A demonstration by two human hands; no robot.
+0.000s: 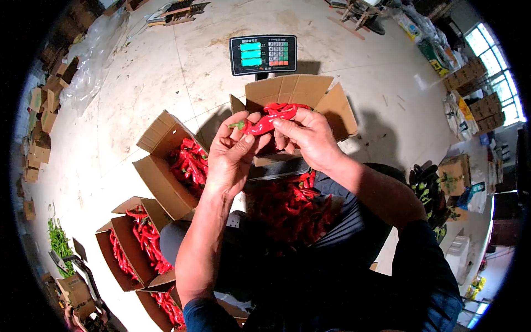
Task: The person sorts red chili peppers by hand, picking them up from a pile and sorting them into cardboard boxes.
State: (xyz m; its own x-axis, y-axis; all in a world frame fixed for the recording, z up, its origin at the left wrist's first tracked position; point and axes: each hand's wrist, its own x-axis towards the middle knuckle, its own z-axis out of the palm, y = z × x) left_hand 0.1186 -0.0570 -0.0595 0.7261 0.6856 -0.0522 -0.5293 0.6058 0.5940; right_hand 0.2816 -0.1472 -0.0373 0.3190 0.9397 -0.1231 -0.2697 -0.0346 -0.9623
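Note:
A glossy red chili pepper (264, 124) with a green stem end is stretched between my two hands. My left hand (233, 148) pinches it near the stem, thumb below and fingers behind. Around its other end close the thumb and fingers of my right hand (307, 137). Both hands are above an open cardboard box (293, 88) that stands in front of me with more red peppers inside, partly hidden by my hands. Between my legs lies a large heap of red peppers (293, 213), partly in shadow.
A scale display (263, 55) with lit green screens rises behind the front box. Cardboard boxes of red peppers (191, 163) stand at my left. Green peppers (60, 243) lie on the floor farther left. Dark eggplant-like produce (425, 191) is at the right, near stacked cartons (456, 174).

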